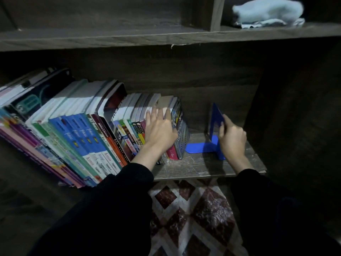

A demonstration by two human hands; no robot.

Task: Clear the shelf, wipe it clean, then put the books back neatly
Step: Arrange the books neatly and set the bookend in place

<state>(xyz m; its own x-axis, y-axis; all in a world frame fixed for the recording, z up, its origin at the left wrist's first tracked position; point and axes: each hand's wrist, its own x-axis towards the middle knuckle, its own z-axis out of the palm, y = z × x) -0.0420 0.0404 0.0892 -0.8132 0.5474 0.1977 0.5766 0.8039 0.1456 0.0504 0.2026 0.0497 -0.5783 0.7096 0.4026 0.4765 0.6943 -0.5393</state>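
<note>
A long row of books stands on the dark wooden shelf, leaning left and filling its left and middle part. My left hand lies with straight fingers over the tops of the small books at the row's right end. To their right a blue metal bookend stands upright on the shelf, its foot pointing toward the books. My right hand pinches the upright plate's right edge. A gap of bare shelf separates bookend and books.
A pale blue folded cloth lies on the upper shelf at the right. A vertical divider splits that upper level. The unit's side wall closes the right. Patterned red-and-white floor shows below.
</note>
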